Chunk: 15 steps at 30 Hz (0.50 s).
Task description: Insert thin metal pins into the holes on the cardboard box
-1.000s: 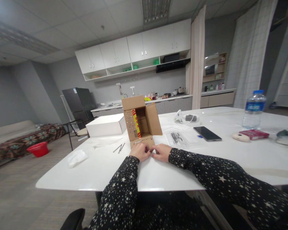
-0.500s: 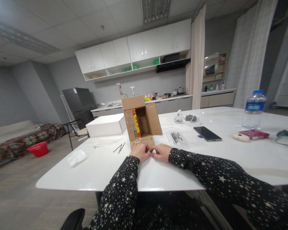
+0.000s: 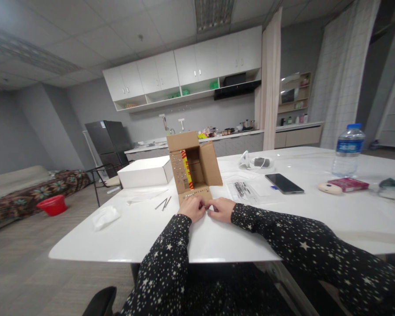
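Far left of frame, a crumpled tissue [image 3: 105, 217] is lying on the white table [image 3: 134, 237], w/ a white box [image 3: 145, 172] behind it and a couple of thin metal pins [image 3: 163, 203] just right of that. Center: a cardboard box [image 3: 193, 166] is standing on its side, open mouth facing the camera, bottom flap [image 3: 195, 194] lying flat toward the person, flap's long axis running left-right across the frame. Left hand [image 3: 192, 208] and right hand [image 3: 221, 209] are resting side by side at the flap's near edge, fingertips meeting at its middle, so the box sits directly beyond both, neither hand clearly nearer. Fingers on both are curled narrow, pinching at sth tiny by the flap edge; can't tell what, too small. Right of center: a clear packet [image 3: 243, 190], a phone [image 3: 284, 183], then a water bottle [image 3: 348, 149] at far right.
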Each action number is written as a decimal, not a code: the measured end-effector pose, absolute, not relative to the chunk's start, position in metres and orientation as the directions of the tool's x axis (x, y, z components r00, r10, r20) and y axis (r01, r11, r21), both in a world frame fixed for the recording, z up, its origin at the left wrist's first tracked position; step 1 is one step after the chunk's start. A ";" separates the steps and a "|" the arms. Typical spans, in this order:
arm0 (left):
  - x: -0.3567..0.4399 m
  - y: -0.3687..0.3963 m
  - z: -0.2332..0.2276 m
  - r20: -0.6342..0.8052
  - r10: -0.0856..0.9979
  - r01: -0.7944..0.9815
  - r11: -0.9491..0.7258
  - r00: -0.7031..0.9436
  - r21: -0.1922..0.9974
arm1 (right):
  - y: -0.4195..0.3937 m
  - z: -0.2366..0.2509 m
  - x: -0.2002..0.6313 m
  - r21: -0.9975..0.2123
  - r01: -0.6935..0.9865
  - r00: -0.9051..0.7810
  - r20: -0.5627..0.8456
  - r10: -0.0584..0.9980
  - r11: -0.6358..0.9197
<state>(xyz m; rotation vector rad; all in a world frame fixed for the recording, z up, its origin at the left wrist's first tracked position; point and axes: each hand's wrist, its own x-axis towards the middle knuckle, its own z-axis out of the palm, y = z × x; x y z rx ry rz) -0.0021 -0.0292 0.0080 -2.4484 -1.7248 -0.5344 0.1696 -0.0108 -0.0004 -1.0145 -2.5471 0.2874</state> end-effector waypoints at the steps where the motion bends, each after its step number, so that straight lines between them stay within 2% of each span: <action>1: -0.002 -0.029 0.008 0.342 0.891 0.926 -0.357 0.299 0.121 | -0.011 0.000 0.170 -0.326 0.616 -0.666 0.271 0.696 0.717; 15: -0.001 -0.029 0.007 0.309 0.908 0.936 -0.331 0.283 0.116 | -0.009 -0.003 0.169 -0.342 0.604 -0.661 0.291 0.692 0.720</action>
